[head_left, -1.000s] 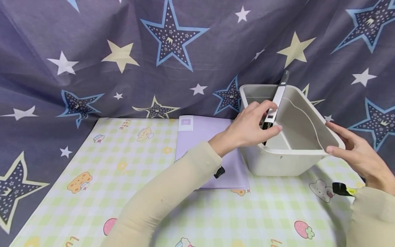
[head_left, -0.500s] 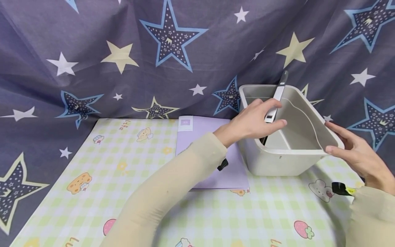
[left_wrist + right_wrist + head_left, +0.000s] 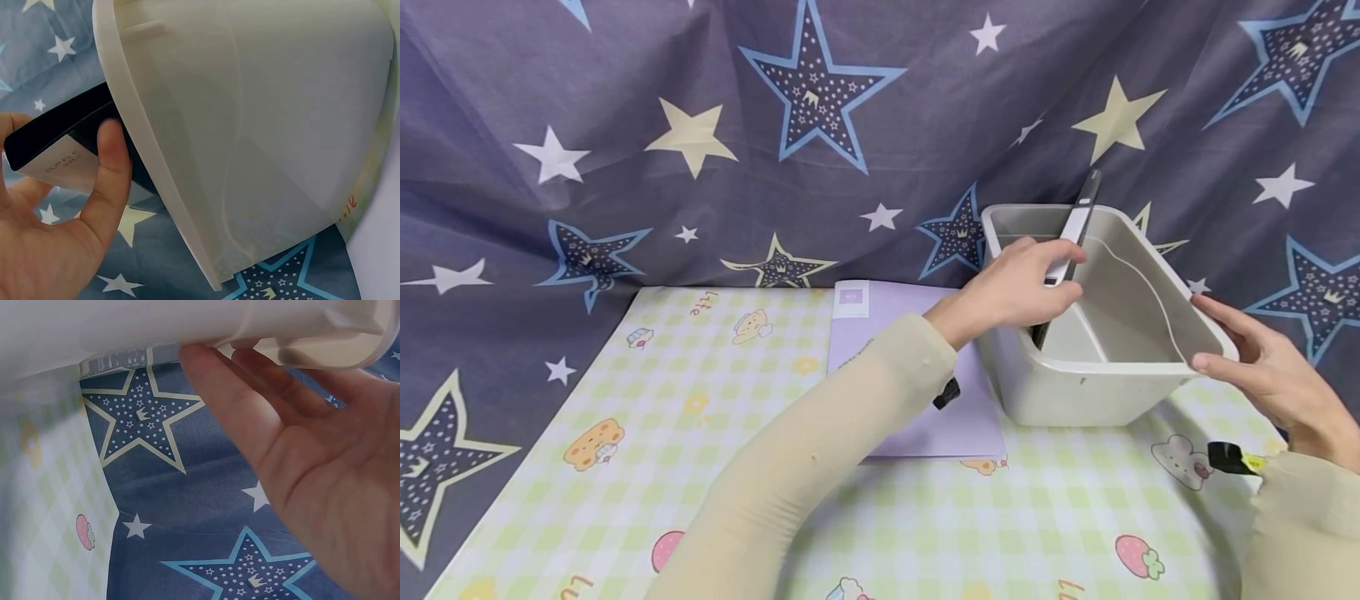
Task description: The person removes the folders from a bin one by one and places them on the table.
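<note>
A black clip file folder [image 3: 1081, 218] with a pale spine label leans upright inside a light grey plastic bin [image 3: 1078, 404], its top end above the far rim. My left hand [image 3: 1018, 283] grips the folder's spine over the bin opening, covering part of it. Close up in the left wrist view, the thumb [image 3: 112, 159] lies along one side of the folder, with fingers on the other; its label reads "CLIP FILE". At the bin's near right corner, my right hand [image 3: 1277, 379] holds the rim between thumb and fingers.
To the left of the bin, a lilac folder or booklet [image 3: 925, 433] lies flat, partly under my left forearm. A checked cartoon cloth [image 3: 715, 467] covers the table. Behind it hangs a dark curtain [image 3: 880, 50] with stars.
My left hand has shifted a little to the right over the folder's spine, covering more of its label. The folder, bin and right hand stay almost where they were.
</note>
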A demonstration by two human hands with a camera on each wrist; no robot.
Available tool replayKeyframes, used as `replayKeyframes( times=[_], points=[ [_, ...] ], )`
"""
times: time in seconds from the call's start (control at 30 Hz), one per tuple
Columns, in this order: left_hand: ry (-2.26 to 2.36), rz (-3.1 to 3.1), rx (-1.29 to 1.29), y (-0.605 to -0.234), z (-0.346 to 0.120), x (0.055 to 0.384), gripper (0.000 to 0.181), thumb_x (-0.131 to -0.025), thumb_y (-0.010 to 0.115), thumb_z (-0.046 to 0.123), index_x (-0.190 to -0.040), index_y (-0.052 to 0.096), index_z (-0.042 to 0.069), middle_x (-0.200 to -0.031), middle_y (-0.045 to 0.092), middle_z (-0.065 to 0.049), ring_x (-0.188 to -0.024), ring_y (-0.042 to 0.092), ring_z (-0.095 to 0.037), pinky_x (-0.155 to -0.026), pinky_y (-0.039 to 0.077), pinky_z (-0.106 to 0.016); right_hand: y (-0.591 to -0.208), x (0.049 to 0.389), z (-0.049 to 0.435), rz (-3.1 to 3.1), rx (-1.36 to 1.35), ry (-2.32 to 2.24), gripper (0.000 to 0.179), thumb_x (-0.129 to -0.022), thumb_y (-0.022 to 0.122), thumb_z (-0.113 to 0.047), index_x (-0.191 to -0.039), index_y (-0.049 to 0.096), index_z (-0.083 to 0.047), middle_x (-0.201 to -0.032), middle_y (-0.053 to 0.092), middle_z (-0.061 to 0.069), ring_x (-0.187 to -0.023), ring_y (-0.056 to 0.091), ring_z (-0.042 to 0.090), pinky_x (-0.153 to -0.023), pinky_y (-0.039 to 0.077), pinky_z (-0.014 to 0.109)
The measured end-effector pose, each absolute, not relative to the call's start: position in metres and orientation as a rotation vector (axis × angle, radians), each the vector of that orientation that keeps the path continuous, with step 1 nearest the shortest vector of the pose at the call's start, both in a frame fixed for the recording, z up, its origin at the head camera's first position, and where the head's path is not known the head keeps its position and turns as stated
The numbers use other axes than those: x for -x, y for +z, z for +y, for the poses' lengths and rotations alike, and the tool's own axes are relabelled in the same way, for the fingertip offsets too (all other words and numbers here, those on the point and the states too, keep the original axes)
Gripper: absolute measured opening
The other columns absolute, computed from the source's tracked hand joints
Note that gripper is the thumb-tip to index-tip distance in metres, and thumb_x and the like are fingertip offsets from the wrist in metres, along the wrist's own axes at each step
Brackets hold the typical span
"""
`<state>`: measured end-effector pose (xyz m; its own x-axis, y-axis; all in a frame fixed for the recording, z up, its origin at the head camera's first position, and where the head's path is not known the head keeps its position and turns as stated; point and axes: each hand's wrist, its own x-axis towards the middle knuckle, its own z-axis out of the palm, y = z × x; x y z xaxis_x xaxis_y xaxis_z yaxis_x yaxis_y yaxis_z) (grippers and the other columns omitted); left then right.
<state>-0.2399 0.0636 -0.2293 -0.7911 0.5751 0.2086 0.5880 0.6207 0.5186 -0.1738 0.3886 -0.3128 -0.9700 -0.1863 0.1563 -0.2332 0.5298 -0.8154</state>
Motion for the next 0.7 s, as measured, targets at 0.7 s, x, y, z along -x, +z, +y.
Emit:
replayKeyframes(
  times=[0.7],
  points=[
    [-1.104, -2.969, 1.082, -0.212, 0.071, 0.261, 0.049, -0.085, 0.066, 0.027, -0.131, 0.049, 0.027, -0.120, 0.054, 0.002, -0.066, 0.064, -0.014, -0.056, 0.053, -0.023, -0.316, 0.175, 0.390, -2.651, -0.420, 1.541, 0.078, -0.089, 0.056, 0.011, -0.153, 0.021, -0.016, -0.147, 0.032, -0.004, -0.109, 0.049, -0.004, -0.079, 0.045, 0.008]
  ],
)
